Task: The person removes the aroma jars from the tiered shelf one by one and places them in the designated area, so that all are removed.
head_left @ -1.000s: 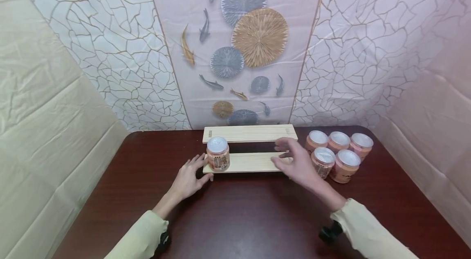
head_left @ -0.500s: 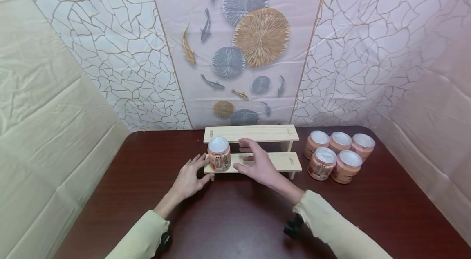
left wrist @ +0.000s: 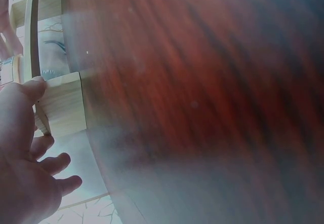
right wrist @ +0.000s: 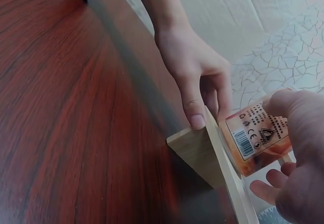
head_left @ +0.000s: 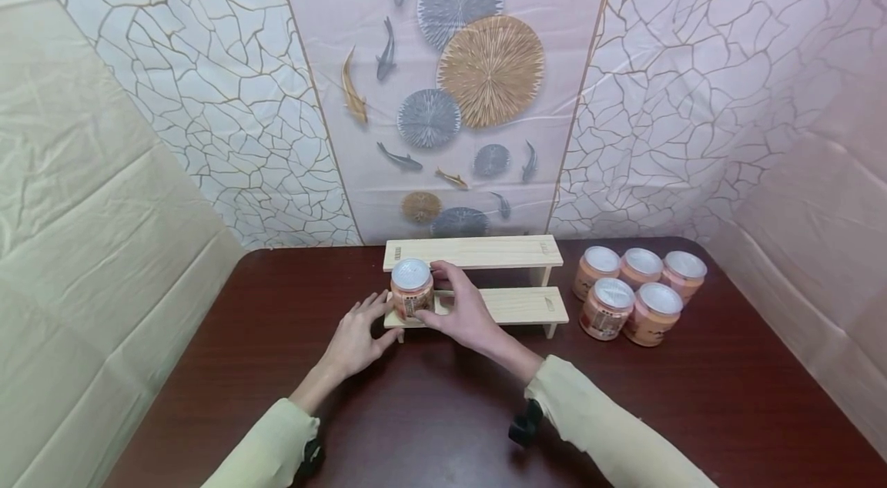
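Note:
A squat jar (head_left: 409, 295) with an orange-pink printed label and a whitish lid stands upright at the left end of the lower board of a two-step wooden rack (head_left: 516, 305). My right hand (head_left: 466, 312) holds this jar from its right side, thumb on the front and fingers reaching behind. In the right wrist view the thumb lies on the jar's label (right wrist: 258, 133), beside a barcode. My left hand (head_left: 355, 340) grips the left end of the lower board, as the left wrist view shows, with the thumb at the board's edge and other fingers spread past the support leg (left wrist: 63, 105).
Several matching jars (head_left: 640, 311) stand grouped on the dark red-brown table (head_left: 443, 411) right of the rack. The rack's upper board (head_left: 478, 251) is behind the lower one, close to the patterned back cloth (head_left: 485, 165). Pale cloth walls flank both sides.
My right hand has moved left from the rack's right end to the jar and taken hold of it. The left hand stays at the rack's left end; the jar has not visibly moved.

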Tool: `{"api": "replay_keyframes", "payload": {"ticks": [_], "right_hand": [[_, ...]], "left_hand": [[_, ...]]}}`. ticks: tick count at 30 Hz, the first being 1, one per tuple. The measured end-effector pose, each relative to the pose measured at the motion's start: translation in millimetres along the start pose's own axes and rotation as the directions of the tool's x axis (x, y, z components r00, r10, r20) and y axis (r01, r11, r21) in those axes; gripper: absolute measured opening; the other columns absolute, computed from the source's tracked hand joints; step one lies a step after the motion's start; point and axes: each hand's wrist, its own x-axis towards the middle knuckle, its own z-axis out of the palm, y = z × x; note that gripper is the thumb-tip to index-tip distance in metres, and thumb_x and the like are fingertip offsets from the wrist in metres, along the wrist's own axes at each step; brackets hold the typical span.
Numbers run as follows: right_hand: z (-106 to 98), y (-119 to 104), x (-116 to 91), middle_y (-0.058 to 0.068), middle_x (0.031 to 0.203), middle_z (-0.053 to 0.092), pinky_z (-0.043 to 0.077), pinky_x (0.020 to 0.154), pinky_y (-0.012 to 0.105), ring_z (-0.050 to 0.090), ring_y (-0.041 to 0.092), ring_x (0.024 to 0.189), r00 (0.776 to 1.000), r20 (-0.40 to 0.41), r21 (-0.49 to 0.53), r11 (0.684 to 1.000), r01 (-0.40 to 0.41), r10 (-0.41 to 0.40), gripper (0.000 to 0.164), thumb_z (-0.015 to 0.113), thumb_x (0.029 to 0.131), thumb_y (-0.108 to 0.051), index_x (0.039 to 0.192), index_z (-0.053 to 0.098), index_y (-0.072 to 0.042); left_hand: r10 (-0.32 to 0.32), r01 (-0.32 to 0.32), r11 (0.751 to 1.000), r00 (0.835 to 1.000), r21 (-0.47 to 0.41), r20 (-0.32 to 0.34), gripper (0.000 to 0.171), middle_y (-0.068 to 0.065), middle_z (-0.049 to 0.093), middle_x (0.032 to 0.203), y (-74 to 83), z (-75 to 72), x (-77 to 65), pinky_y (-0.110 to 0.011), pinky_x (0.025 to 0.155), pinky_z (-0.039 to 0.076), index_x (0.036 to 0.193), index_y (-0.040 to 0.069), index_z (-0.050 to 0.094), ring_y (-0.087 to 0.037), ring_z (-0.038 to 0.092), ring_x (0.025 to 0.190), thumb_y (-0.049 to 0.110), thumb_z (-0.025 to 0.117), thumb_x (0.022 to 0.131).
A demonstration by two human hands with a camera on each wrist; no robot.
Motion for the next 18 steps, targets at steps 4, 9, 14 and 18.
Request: {"api": "replay_keyframes", "payload": {"ticks": [4,9,14,18], "right_hand": [[5,1,2,0.021,0.126,0.057,0.053,0.09,0.055,0.055,0.034,0.118,1.0,-0.017,-0.023,1.0,0.006,-0.006,0.076,0.086,0.076,-0.002,0.14,0.044,0.006],[8,2,5,0.02,0.125,0.058,0.053,0.09,0.052,0.056,0.034,0.117,0.999,-0.022,-0.01,0.999,0.045,-0.045,0.075,0.086,0.075,-0.001,0.138,0.046,0.004],[12,5,8,0.02,0.125,0.058,0.054,0.089,0.051,0.057,0.037,0.115,0.997,-0.016,0.003,0.997,0.079,-0.079,0.074,0.086,0.075,0.001,0.138,0.047,0.004],[14,6,8,0.019,0.125,0.057,0.055,0.089,0.046,0.057,0.034,0.115,0.997,-0.025,-0.025,0.997,0.072,-0.073,0.074,0.085,0.076,0.001,0.138,0.045,0.004]], "left_hand": [[-0.003,0.003,1.0,1.0,-0.007,0.002,0.052,-0.028,0.057,0.134,-0.2,0.1,-0.4,-0.066,0.102,0.039,0.127,-0.004,0.066,-0.049,0.052,0.124,0.018,0.083,0.083],[-0.001,0.001,1.0,1.0,-0.005,-0.006,0.053,-0.028,0.057,0.134,0.3,-0.1,-0.4,-0.066,0.101,0.039,0.127,-0.004,0.066,-0.049,0.053,0.124,0.018,0.083,0.082],[0.0,0.0,1.0,1.0,0.002,-0.01,0.053,-0.028,0.057,0.134,0.3,0.8,0.0,-0.066,0.101,0.039,0.127,-0.005,0.066,-0.049,0.053,0.124,0.018,0.083,0.082],[0.001,-0.001,1.0,1.0,-0.001,-0.009,0.053,-0.028,0.057,0.133,-0.3,0.9,0.0,-0.066,0.101,0.039,0.127,-0.004,0.066,-0.049,0.053,0.123,0.018,0.083,0.082]]}}
